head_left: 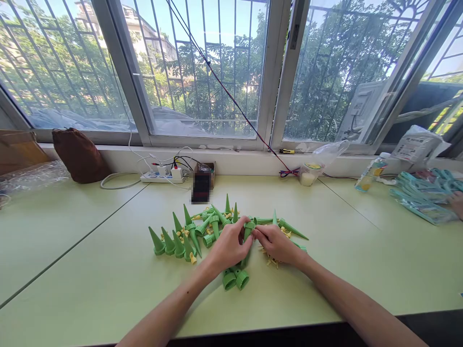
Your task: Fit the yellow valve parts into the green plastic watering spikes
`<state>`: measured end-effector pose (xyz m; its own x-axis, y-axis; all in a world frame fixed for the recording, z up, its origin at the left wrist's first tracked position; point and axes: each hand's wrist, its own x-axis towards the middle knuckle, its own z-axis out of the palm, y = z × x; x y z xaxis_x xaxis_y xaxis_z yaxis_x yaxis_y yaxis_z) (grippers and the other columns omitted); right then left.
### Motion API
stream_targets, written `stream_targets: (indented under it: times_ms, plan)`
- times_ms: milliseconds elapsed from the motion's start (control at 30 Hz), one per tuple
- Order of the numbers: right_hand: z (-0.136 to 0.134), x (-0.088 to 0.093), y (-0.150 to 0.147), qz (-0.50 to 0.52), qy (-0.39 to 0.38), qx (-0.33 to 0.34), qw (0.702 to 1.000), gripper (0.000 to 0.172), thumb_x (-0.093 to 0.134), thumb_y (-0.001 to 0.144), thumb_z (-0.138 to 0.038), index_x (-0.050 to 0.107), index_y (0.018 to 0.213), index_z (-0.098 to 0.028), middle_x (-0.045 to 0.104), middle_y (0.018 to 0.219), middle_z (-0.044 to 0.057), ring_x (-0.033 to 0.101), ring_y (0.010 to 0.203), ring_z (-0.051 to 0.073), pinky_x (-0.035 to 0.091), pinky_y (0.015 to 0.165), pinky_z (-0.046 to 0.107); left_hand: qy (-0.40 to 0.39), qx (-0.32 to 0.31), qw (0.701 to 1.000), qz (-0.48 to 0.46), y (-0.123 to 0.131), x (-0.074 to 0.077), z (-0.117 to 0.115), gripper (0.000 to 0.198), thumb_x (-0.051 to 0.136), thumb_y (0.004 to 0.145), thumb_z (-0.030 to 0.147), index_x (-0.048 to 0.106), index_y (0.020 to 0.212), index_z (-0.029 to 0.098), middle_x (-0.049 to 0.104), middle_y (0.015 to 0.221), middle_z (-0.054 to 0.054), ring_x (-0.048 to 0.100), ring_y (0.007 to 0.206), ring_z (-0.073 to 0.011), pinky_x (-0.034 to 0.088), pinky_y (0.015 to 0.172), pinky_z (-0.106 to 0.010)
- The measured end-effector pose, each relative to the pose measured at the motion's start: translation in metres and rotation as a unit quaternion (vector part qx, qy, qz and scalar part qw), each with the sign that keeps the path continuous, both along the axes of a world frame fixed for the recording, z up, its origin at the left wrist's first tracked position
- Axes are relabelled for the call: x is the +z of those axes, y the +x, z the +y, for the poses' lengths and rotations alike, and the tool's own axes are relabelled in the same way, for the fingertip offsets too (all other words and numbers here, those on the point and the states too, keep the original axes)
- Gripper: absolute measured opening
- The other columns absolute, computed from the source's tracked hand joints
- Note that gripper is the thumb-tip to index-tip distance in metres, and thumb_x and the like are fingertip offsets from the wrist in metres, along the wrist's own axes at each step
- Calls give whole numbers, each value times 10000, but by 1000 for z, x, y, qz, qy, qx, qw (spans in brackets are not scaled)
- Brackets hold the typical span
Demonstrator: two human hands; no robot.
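Observation:
My left hand (pixel 228 246) is closed around a green plastic watering spike (pixel 248 232), its wide capped end up and its tip pointing down. Against the side of that cap, my right hand (pixel 278 245) pinches with its fingertips; whatever sits between them is hidden. Small yellow plastic pieces (pixel 273 261) lie under and beside my right hand. Below my left hand, two green caps (pixel 241 279) rest with their openings toward me. A row of green spikes (pixel 169 242) stands points up at the left, and more spikes (pixel 214 224) lie heaped behind my hands.
A power strip (pixel 164 178), a small box (pixel 211 173) and a brown bag (pixel 77 156) stand along the window ledge. To the right are a cup in plastic (pixel 308 178), a bottle (pixel 372 172) and teal packages (pixel 419 195). Another person's hand (pixel 457 203) shows at the right edge.

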<state>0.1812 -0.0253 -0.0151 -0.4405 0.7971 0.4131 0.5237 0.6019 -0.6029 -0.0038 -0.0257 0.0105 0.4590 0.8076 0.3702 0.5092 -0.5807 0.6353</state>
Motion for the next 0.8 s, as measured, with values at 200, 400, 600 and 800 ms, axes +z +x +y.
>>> stream_targets:
  times_ms: [200,400,600,800]
  plan:
    - [1,-1,0,-1,4,-2,1000,406,367,1020,-336,364,640,-192,404,569,-45,340,531,107,273,535,251,-4,-2,1000,-7,0,0,-1,252,527,844,248,531,1089,192,461,568,66,444,514,-120,310,514,-229]
    - [1,-1,0,2,1,3,1000,397,366,1023,-333,387,654,-188,421,580,-42,368,542,108,279,546,247,-3,-2,1000,-1,0,0,-1,254,528,845,247,530,1094,195,472,577,64,452,522,-120,324,519,-228]
    - [1,-3,1,-1,7,2,1000,389,372,1021,-315,382,654,-188,411,579,-45,360,543,107,276,551,245,0,-2,1000,7,0,-1,0,250,523,851,254,524,1095,196,475,584,62,459,527,-123,328,528,-231]
    - [2,-3,1,-5,3,-1,1000,378,376,1017,-299,368,655,-188,397,574,-48,340,540,105,267,549,244,-3,2,1000,9,0,0,0,252,523,847,249,524,1094,198,472,581,64,460,528,-122,328,531,-230]
